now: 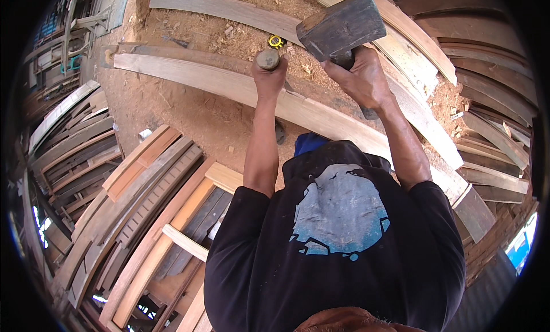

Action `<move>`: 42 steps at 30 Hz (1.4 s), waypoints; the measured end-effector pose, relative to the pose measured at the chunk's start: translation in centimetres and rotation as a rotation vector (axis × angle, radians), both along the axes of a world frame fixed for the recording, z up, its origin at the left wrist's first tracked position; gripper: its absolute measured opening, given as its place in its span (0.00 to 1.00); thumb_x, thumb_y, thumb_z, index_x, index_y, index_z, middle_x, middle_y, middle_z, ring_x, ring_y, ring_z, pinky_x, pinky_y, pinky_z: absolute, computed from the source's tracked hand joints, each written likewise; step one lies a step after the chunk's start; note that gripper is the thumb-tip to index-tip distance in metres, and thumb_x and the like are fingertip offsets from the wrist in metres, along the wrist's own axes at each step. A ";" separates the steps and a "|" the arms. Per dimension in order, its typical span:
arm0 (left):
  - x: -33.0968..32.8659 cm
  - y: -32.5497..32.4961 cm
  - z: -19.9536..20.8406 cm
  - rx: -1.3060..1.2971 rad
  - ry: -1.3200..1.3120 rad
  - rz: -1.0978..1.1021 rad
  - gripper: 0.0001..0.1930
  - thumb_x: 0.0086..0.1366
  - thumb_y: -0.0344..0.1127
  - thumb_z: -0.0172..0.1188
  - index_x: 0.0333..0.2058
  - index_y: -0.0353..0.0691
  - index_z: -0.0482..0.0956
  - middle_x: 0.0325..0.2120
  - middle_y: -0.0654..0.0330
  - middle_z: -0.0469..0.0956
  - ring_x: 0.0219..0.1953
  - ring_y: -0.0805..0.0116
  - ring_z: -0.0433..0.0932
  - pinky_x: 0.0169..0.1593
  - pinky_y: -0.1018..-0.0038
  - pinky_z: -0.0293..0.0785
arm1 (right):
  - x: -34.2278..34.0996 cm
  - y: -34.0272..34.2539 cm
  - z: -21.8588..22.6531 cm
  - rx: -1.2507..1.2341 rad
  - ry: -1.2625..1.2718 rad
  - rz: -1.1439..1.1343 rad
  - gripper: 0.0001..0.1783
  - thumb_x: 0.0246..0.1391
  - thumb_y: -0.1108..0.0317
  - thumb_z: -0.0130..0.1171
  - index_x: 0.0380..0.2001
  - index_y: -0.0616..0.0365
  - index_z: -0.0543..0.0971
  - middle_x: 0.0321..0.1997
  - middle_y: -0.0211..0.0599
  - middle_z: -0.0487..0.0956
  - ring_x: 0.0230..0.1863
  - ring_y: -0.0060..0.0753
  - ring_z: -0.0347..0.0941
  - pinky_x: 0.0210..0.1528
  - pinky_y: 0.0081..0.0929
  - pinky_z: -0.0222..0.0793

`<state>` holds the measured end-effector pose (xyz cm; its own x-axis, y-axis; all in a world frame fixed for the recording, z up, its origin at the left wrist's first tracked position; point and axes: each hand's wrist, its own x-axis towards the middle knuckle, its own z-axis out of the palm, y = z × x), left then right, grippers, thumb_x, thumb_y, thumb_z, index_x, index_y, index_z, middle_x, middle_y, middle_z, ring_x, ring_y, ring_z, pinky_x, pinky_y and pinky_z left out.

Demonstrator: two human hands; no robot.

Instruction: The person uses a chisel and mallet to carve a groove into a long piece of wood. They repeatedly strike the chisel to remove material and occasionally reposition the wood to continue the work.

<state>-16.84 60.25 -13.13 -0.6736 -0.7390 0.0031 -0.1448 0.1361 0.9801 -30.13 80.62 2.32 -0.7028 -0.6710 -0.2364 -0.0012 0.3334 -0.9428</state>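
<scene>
My left hand (268, 80) is wrapped round the handle of a chisel, whose round, worn butt (267, 59) faces up; its blade is hidden beneath the fist. Below that hand runs a long, pale wooden plank (206, 83), reaching from the left to under my body. My right hand (362, 80) grips the short handle of a dark, blocky mallet (342, 27). The mallet's head is raised to the right of the chisel's butt, apart from it. Whether the chisel touches the plank cannot be made out.
A yellow and black tape measure (277, 42) lies among shavings beyond the plank. Another long board (223, 9) lies farther off. Stacked timber (154, 183) fills the lower left, and more curved boards (487, 86) are piled at the right. A white cup-like object (145, 134) sits on the floor.
</scene>
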 end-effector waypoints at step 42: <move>2.0 3.4 -0.5 -0.209 -0.187 -0.245 0.21 0.51 0.26 0.71 0.44 0.35 0.78 0.36 0.54 0.83 0.39 0.64 0.84 0.41 0.70 0.78 | 0.3 -2.8 -7.1 0.569 0.429 0.533 0.19 0.56 0.56 0.58 0.43 0.61 0.79 0.41 0.53 0.83 0.44 0.54 0.81 0.52 0.45 0.75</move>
